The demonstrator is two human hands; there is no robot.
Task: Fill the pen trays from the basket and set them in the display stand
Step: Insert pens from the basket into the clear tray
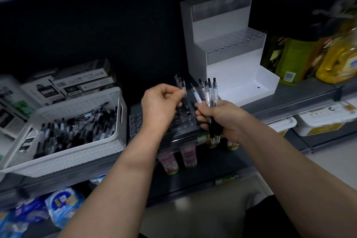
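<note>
Head view: a grey shelf is seen from above. A white basket is set toward its left end at the front edge, and loose pens are heaped inside it. Just beside the basket, to its right, a clear tray with rows of holes is placed near the front edge and is partly hidden by both hands. A pen is pinched between the thumb and fingertips of the left hand and is held nearly upright over the tray's back rows; whether its tip is seated in a hole cannot be told, as this part is blurred. A bundle of pens is gripped in the closed fist of the right hand, with the clicker ends up and the black grips pointing down past the shelf's front edge. A white stepped stand is set further back, to the right of the tray, with its lowest step open. Stacked boxes are seen behind the basket, and yellow bottles toward the right end.
</note>
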